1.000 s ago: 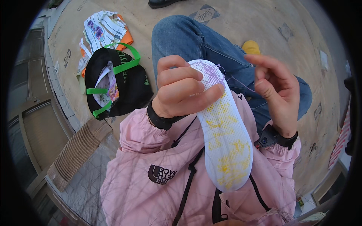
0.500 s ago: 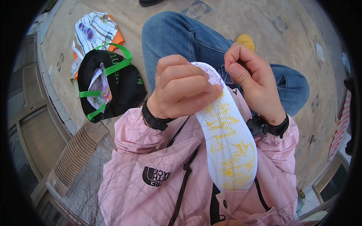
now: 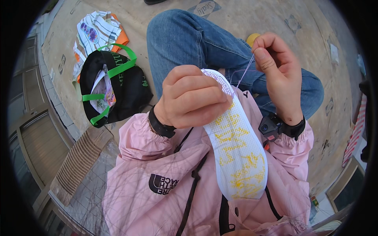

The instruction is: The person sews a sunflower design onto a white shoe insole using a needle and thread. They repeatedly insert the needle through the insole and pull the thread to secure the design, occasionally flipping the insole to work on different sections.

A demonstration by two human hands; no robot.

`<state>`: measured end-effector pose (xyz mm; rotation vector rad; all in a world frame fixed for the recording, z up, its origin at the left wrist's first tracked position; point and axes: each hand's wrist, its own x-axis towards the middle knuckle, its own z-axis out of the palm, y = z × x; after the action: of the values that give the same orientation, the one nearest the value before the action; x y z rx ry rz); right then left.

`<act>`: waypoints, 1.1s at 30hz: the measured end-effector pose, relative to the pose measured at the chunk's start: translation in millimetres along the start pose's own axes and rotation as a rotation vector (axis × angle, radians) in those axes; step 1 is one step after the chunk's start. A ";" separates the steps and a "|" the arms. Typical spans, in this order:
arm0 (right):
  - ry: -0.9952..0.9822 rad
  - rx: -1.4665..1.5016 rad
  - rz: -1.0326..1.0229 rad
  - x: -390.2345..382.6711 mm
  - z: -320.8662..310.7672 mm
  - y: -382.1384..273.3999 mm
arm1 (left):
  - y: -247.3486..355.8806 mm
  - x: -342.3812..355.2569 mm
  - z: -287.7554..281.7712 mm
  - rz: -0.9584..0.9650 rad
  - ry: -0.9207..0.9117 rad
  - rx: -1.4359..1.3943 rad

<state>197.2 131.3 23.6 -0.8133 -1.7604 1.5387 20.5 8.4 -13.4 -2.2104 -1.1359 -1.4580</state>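
A white embroidery insole (image 3: 240, 157) lies lengthwise over my lap and jacket front. Yellow stitches cover much of its lower part, and purple ones fill the far end. My left hand (image 3: 193, 96) grips its far left edge, the fingers curled over so that part of the purple stitching is hidden. Off to the right and above the insole, my right hand (image 3: 278, 72) is closed in a pinch on a pale purple thread (image 3: 245, 74). The thread runs taut from those fingertips down to the insole beside my left hand. Whether a needle is in the pinch cannot be made out.
Left of my knee stands a black bag (image 3: 132, 84) with green handles and colourful pieces inside. Beyond it lie striped cloth (image 3: 103, 29) and an embroidered insole (image 3: 91, 34). Brown sheeting (image 3: 177, 8) covers the ground, with a ridged tan mat (image 3: 80, 163) at lower left.
My right hand has moved up and to the right, away from the insole, drawing the purple thread out longer and tighter. My left hand keeps its grip, nearly unmoved.
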 end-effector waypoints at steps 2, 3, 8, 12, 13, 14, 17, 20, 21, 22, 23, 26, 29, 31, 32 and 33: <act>0.022 0.015 -0.023 0.0 -0.3 0.4 | -0.1 -0.2 0.1 0.002 0.004 0.001; 0.045 0.002 -0.023 0.5 -1.8 2.0 | 0.0 -0.6 0.2 0.002 0.007 0.001; -0.035 -0.135 -0.113 -5.7 -3.4 -11.1 | 0.8 0.0 2.3 -0.002 0.041 0.040; -0.367 -0.217 -0.225 -9.3 -4.9 -16.6 | -0.2 -2.7 7.8 0.029 0.092 0.092; -0.428 -0.219 -0.207 -7.9 -4.5 -19.3 | -0.1 -2.7 11.2 0.033 0.130 0.111; -0.488 -0.222 -0.188 -7.1 -3.6 -21.3 | 0.3 -2.1 15.1 0.037 0.169 0.129; -0.521 -0.015 -0.003 -10.8 0.5 -14.7 | -1.2 -0.7 18.1 0.054 0.221 0.153; -0.514 -0.024 -0.046 -11.3 3.3 -10.6 | 1.3 -0.9 19.8 0.051 0.224 0.159; -0.508 -0.063 -0.088 -11.4 3.8 -9.6 | 2.3 -1.1 20.6 0.046 0.222 0.159; -0.491 -0.069 -0.079 -12.7 4.4 -8.4 | 1.9 -1.4 19.9 0.044 0.214 0.152; -0.475 -0.078 -0.069 -14.1 5.1 -7.5 | 0.4 -1.6 18.7 0.042 0.209 0.146; -0.327 0.021 0.023 -14.5 7.5 -9.4 | 1.1 -0.7 18.4 0.037 0.184 0.118; -0.221 0.145 0.111 -10.7 -2.0 -7.1 | 2.2 -2.6 16.5 0.032 0.160 0.115; -0.110 0.043 0.045 -10.0 0.3 -9.4 | 2.6 -4.1 15.0 0.033 0.160 0.131; -0.186 -0.064 -0.082 -7.9 -2.2 -10.2 | 1.8 -4.3 15.0 0.038 0.170 0.134; -0.261 -0.171 -0.209 -4.6 -6.6 -10.1 | 1.1 -4.6 15.0 0.043 0.179 0.138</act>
<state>205.0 130.3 33.9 -0.5041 -2.1169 1.4189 30.3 14.4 -24.1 -1.9565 -1.0889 -1.4790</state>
